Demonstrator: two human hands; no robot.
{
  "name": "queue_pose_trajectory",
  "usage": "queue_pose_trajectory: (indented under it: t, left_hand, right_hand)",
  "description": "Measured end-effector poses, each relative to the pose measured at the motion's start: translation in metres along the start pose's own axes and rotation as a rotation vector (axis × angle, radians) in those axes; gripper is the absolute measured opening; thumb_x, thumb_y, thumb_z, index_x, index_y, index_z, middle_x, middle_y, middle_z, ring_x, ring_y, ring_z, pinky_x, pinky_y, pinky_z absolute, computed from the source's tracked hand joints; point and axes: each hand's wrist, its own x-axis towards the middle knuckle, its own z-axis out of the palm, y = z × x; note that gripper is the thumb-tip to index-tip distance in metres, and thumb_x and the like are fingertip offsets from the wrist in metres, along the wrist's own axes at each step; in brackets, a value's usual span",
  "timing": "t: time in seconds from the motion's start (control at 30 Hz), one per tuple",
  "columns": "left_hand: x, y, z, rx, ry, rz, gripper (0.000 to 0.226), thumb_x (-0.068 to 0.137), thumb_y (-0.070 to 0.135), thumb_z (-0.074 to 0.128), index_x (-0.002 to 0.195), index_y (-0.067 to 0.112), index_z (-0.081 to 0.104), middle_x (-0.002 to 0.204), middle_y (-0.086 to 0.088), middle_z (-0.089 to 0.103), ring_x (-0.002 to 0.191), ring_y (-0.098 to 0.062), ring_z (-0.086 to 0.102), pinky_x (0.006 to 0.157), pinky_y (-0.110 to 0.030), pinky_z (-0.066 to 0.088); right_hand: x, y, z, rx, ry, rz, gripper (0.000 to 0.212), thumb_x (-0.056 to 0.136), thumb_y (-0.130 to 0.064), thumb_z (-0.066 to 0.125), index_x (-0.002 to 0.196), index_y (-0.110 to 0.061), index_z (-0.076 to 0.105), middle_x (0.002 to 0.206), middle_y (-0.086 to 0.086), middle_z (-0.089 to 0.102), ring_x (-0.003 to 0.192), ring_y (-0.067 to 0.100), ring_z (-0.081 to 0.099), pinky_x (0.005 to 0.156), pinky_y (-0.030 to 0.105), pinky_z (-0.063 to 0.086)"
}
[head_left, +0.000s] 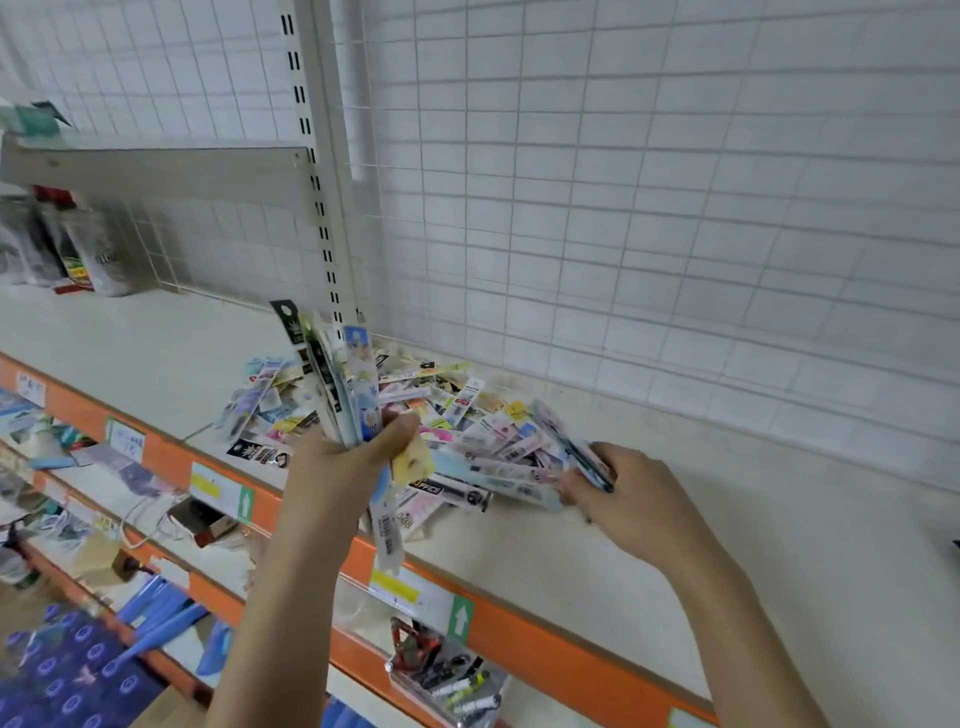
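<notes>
A heap of small flat stationery packets lies on the cream shelf against the wire-grid back wall. My left hand grips an upright bundle of packets, which fans out above my fist and hangs below it. My right hand pinches a single narrow dark packet at the right edge of the heap, just above the shelf.
The shelf has an orange front rail with price labels. A white slotted upright stands behind the heap. Bags sit at the far left under a bracket shelf. Lower shelves hold pens, a clear box of markers and blue items.
</notes>
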Motion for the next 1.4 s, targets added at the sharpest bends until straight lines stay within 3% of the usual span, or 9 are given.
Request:
queue_pose_trajectory:
  t: [0.1,0.3,0.43,0.63,0.73,0.9,1.1,1.27,1.4]
  left_hand:
    - [-0.002,-0.001,0.01,0.032,-0.028,0.0,0.021,0.073,0.01,0.077,0.057,0.02,0.067,0.055,0.004,0.063,0.072,-0.026,0.061,0.084,-0.045,0.051]
    - [-0.005,-0.005,0.025,0.061,-0.042,-0.007,0.016,0.073,0.012,0.078,0.07,0.014,0.062,0.078,-0.008,0.061,0.077,-0.025,0.057,0.087,-0.046,0.05]
    - [-0.005,-0.007,0.028,0.054,-0.073,0.038,0.016,0.077,0.012,0.074,0.068,0.018,0.062,0.057,0.005,0.059,0.058,-0.014,0.055,0.067,-0.031,0.046]
    - [0.001,-0.015,0.023,-0.036,-0.065,-0.024,0.014,0.085,0.008,0.065,0.092,0.019,0.061,0.073,0.004,0.071,0.078,-0.017,0.068,0.085,-0.042,0.053]
    - [0.002,-0.015,0.02,-0.004,-0.061,-0.074,0.009,0.089,0.007,0.06,0.086,0.016,0.062,0.078,-0.002,0.068,0.075,-0.017,0.068,0.083,-0.044,0.054]
    - [0.005,-0.013,0.013,-0.012,0.004,-0.136,0.01,0.096,0.013,0.049,0.087,0.014,0.053,0.076,-0.004,0.056,0.055,-0.015,0.06,0.059,-0.03,0.045]
    - [0.014,-0.015,-0.006,0.186,0.099,-0.002,0.036,0.093,0.036,0.051,0.068,0.016,0.036,0.053,0.002,0.03,0.046,-0.016,0.027,0.052,-0.029,0.03]
    - [0.021,-0.017,-0.02,0.296,0.109,-0.025,0.019,0.087,0.029,0.062,0.086,0.01,0.057,0.054,-0.002,0.033,0.05,-0.017,0.029,0.056,-0.032,0.033]
    - [0.025,-0.019,-0.026,0.359,0.139,-0.027,0.018,0.087,0.021,0.062,0.08,0.007,0.055,0.056,-0.006,0.035,0.052,-0.019,0.032,0.06,-0.034,0.034]
  right_hand:
    - [-0.009,0.003,-0.013,0.058,0.054,0.041,0.026,0.089,-0.041,0.054,0.073,-0.022,0.061,0.062,-0.003,0.064,0.063,0.016,0.06,0.057,0.027,0.043]
    - [-0.015,0.017,-0.015,0.104,0.092,0.12,0.02,0.075,-0.03,0.072,0.07,-0.024,0.054,0.069,-0.007,0.063,0.066,0.015,0.059,0.061,0.029,0.044]
    - [-0.015,0.023,-0.014,0.085,0.094,0.117,0.025,0.081,-0.015,0.063,0.095,-0.021,0.043,0.079,-0.008,0.054,0.071,0.018,0.056,0.062,0.03,0.043]
    - [-0.01,0.022,-0.009,0.088,0.023,0.106,0.052,0.085,-0.019,0.059,0.131,-0.02,0.036,0.113,0.001,0.06,0.086,0.022,0.061,0.069,0.03,0.046]
    - [-0.006,0.021,-0.005,0.063,-0.013,0.107,0.06,0.084,-0.02,0.061,0.137,-0.021,0.033,0.118,0.002,0.06,0.09,0.023,0.062,0.073,0.031,0.047]
    - [0.005,0.013,0.002,-0.045,-0.017,0.041,0.011,0.087,-0.027,0.052,0.096,-0.022,0.055,0.087,-0.001,0.066,0.083,0.023,0.062,0.073,0.033,0.049]
    - [0.028,-0.014,0.016,-0.196,-0.097,-0.089,0.034,0.082,-0.048,0.062,0.093,-0.016,0.056,0.086,0.0,0.06,0.081,0.022,0.056,0.065,0.032,0.041]
    - [0.045,-0.024,0.04,-0.352,-0.113,-0.159,0.033,0.088,-0.04,0.056,0.114,-0.02,0.054,0.108,0.003,0.063,0.103,0.026,0.059,0.069,0.031,0.042]
    - [0.052,-0.023,0.052,-0.43,-0.198,-0.15,0.019,0.089,-0.035,0.055,0.099,-0.018,0.056,0.093,0.004,0.061,0.089,0.026,0.059,0.062,0.029,0.038]
